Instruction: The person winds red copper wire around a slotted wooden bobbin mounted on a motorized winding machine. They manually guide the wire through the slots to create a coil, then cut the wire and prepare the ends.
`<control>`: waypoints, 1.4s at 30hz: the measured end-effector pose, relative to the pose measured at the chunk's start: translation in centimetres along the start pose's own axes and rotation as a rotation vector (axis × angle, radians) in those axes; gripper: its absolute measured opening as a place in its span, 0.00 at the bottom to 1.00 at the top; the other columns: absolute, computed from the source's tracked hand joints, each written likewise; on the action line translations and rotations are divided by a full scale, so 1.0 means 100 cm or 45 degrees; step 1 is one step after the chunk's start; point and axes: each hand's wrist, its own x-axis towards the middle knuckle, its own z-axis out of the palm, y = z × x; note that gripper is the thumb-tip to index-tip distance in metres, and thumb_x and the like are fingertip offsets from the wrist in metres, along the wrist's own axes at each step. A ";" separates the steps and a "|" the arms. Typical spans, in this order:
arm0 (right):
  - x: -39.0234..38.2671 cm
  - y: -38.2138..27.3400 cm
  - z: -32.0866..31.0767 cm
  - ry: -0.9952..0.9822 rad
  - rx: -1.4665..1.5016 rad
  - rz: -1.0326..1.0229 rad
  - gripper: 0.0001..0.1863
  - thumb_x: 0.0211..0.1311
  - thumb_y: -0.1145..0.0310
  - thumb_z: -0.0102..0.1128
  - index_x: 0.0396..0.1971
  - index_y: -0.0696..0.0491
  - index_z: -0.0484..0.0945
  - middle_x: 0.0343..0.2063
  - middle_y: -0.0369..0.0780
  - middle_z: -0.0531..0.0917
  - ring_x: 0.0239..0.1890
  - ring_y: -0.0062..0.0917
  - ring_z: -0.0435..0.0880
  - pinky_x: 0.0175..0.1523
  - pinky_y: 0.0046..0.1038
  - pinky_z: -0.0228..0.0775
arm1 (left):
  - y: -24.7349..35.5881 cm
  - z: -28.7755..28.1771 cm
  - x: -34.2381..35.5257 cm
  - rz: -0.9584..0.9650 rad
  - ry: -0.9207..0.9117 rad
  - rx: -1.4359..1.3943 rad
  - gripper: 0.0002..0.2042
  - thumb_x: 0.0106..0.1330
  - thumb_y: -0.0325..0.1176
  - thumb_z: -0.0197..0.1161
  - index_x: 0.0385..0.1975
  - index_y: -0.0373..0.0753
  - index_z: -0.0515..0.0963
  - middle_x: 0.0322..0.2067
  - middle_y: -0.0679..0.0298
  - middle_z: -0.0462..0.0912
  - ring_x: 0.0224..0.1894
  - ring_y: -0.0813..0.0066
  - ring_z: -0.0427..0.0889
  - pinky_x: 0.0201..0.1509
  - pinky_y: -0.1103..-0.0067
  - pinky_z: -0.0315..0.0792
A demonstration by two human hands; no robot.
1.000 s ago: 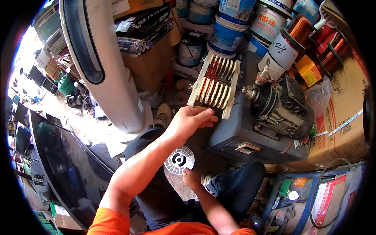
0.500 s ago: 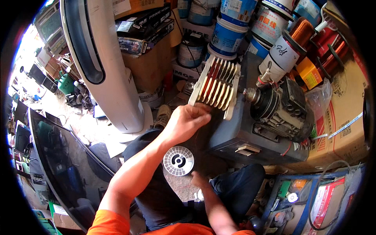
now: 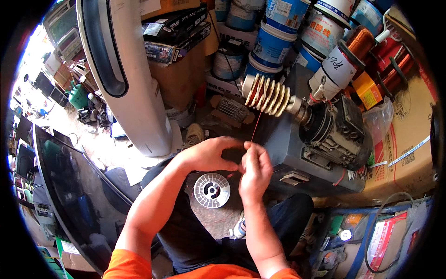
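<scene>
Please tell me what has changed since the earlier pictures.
The left hand has come away from the ribbed frame, down and to the left, and the frame has turned. The right hand has risen from near the reel and now pinches the red wire below the frame. The reel stays on the floor; the motor stays in place.

Strong daylight is cast from the left, the flat, pale floor [image 3: 69, 128] bleached white; edges are bowed, corners blackened.
</scene>
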 end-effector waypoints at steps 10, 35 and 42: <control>-0.065 0.088 -0.054 -0.034 -0.868 -0.132 0.07 0.63 0.71 0.53 0.33 0.58 0.78 0.27 0.40 0.82 0.28 0.21 0.79 0.36 0.25 0.71 | 0.028 0.035 0.029 -0.244 0.345 -1.036 0.23 0.66 0.42 0.57 0.54 0.30 0.68 0.46 0.55 0.78 0.49 0.71 0.76 0.57 0.76 0.66; -0.054 0.147 -0.130 -0.325 -1.467 0.286 0.17 0.52 0.78 0.49 0.44 0.56 0.77 0.40 0.50 0.81 0.44 0.41 0.80 0.51 0.35 0.71 | 0.015 0.050 0.030 -0.341 0.604 -0.517 0.13 0.66 0.36 0.58 0.36 0.31 0.80 0.30 0.62 0.84 0.33 0.80 0.80 0.39 0.82 0.74; 0.038 -0.012 -0.004 -0.213 -0.219 -0.154 0.16 0.65 0.68 0.54 0.49 0.63 0.72 0.38 0.41 0.80 0.40 0.19 0.78 0.45 0.19 0.69 | 0.014 0.043 0.010 -0.374 0.480 -0.240 0.09 0.59 0.33 0.61 0.30 0.33 0.82 0.23 0.54 0.82 0.28 0.73 0.82 0.34 0.77 0.74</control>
